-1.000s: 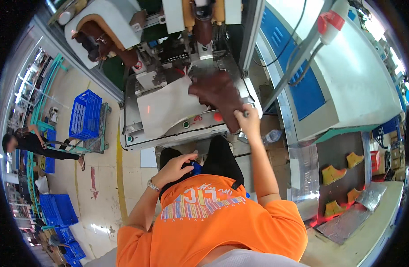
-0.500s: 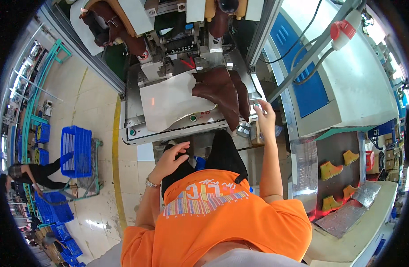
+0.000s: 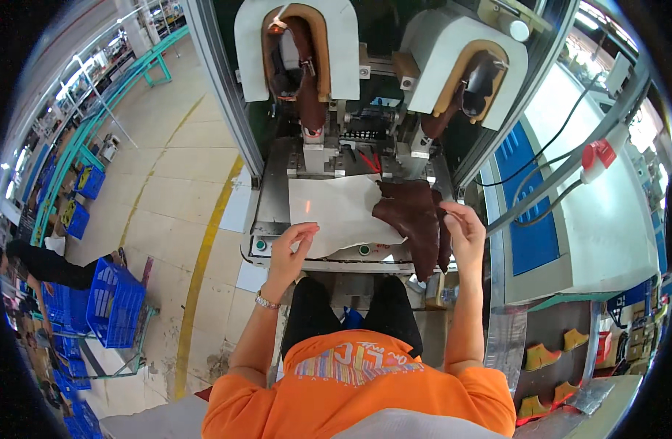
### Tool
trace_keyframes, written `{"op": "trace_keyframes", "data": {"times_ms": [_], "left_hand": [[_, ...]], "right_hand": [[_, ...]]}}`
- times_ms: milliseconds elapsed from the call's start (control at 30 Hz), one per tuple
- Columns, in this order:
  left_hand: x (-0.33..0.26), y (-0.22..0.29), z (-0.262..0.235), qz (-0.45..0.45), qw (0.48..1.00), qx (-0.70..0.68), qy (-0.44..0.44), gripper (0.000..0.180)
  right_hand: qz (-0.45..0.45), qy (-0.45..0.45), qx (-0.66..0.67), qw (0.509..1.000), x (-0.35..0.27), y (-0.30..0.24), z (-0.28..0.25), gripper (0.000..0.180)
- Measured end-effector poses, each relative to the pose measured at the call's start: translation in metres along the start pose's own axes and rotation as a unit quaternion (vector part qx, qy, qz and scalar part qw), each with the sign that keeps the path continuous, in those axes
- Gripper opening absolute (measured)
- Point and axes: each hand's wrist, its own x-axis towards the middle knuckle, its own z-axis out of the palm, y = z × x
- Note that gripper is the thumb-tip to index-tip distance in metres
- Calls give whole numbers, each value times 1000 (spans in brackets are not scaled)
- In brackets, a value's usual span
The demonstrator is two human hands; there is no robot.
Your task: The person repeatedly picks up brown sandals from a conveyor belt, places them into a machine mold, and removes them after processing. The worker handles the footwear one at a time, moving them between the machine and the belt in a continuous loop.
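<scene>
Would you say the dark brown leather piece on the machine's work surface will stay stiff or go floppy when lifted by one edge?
The dark brown leather piece will probably flop: its lower part already droops over the front edge of the work surface. It looks light, since the right hand touches only its edge. It seems unlikely to roll, as it lies flat beside the white sheet near the left hand.

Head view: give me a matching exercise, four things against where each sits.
Things:
1. left hand
2. right hand
3. brown leather pieces
4. blue crate

Places:
A. on the floor, far left
B. at the white sheet's near edge
C. on the machine table, right of the white sheet
D. at the leather's right edge

Pairs: 1-B, 2-D, 3-C, 4-A
</scene>
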Motion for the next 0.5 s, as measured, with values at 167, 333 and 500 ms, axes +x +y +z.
{"op": "trace_keyframes", "data": {"times_ms": [167,333,500], "left_hand": [[-15,-15,-9,26,997,76,10,18],[-18,-16,-32,-13,999,-11,49,18],[17,9,-53,49,995,-18,79,18]], "right_hand": [[-61,-81,7,995,35,-39,52,19],[-182,-85,-7,980,77,-83,94,18],[-371,-16,-94,924,124,-132,145,18]]}}
